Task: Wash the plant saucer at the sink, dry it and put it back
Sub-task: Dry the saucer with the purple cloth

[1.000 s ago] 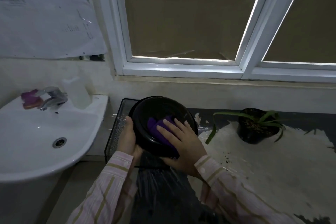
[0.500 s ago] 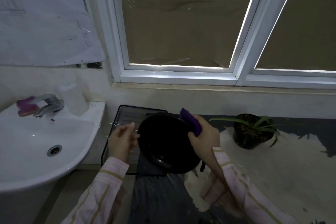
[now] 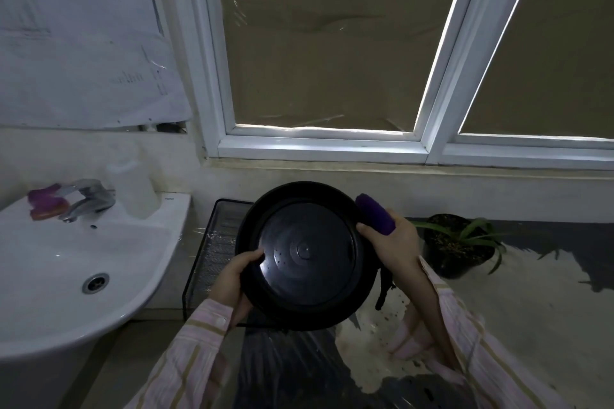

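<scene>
Below the window point(image 3: 319, 143), between sink point(image 3: 50, 276) at nine o'clock and potted plant point(image 3: 455, 246) at three, you hold the saucer point(image 3: 304, 254) underside toward you, left hand point(image 3: 232, 279) gripping its eight o'clock rim, right hand point(image 3: 395, 242) pinching cloth point(image 3: 375, 214) and two o'clock rim together, seemingly to dry that face.

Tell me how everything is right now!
Saucer: held up, tilted, in both hands.
Left hand: grips the saucer's lower-left rim.
Right hand: grips its right rim and the cloth.
Cloth: bunched in the right hand.
Tap: no water running.
Plant pot: upright on the counter.
</scene>
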